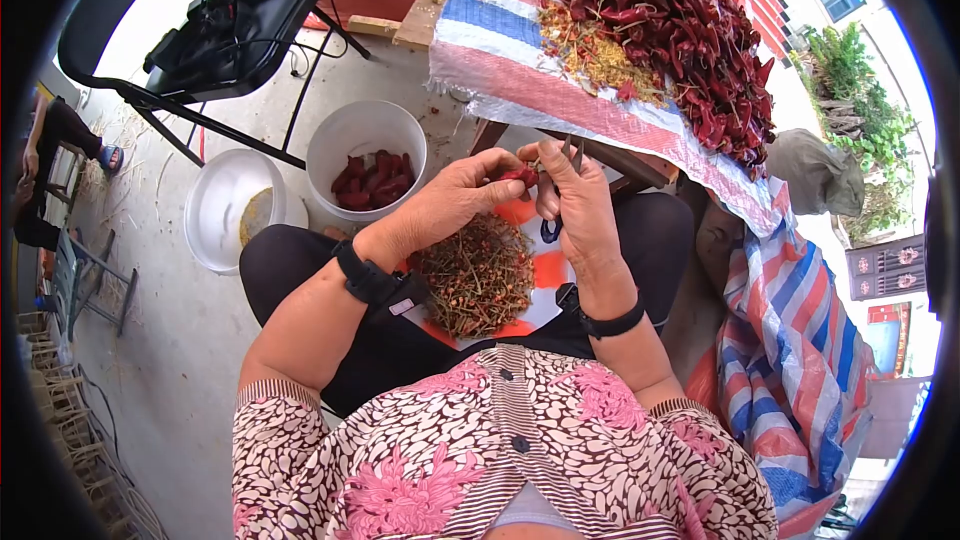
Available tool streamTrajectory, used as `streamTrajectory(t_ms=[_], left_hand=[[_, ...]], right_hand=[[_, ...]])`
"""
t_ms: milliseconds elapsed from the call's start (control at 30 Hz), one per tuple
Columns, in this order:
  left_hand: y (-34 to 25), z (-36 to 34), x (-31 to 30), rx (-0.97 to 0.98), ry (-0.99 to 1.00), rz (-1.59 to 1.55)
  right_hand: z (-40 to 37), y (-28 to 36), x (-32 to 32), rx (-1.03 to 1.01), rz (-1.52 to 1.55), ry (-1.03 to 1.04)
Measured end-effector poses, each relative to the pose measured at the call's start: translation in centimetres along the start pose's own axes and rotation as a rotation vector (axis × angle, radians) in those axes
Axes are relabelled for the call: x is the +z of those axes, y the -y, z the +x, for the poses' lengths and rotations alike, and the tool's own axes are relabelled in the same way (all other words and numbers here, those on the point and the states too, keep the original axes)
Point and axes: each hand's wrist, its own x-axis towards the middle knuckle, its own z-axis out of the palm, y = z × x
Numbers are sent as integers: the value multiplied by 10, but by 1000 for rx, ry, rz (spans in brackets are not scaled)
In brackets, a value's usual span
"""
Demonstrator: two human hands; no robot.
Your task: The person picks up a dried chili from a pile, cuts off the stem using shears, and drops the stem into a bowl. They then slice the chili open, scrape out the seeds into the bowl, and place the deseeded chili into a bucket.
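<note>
From the head view, the left hand has its fingers pinching a wrinkled, dark-red dried chilli above brownish stem scraps; the right hand curls its fingers round dark metal scissors; the chilli looks light, brittle, best held mid-body.

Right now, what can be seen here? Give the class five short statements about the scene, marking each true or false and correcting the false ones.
1. The right hand holds scissors. True.
2. The pepper in hand is green. False: the left hand pinches a red pepper.
3. A white bucket holds red pieces. True.
4. Both wrists are bare. False: a black band circles each.
5. Red peppers are heaped on the striped sheet. True.
</note>
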Motion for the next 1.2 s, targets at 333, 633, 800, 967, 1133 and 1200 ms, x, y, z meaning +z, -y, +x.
streamTrajectory(t_ms=[333, 633, 800, 967, 1133, 1200], left_hand=[[22, 13, 1, 65, -130, 210], [16, 7, 5, -87, -165, -161], [14, 6, 17, 92, -263, 246], [30, 15, 21, 526, -429, 716], [21, 17, 26, 645, -514, 877], [25, 21, 24, 697, -530, 931]], right_hand=[[-5, -3, -4, 5, -78, 60], [9, -18, 12, -868, -1032, -112], [20, -20, -1, -484, -587, -110], [17, -13, 1, 81, 282, -10], [27, -15, -3, 340, 654, 7], [30, -20, -7, 361, 687, 17]])
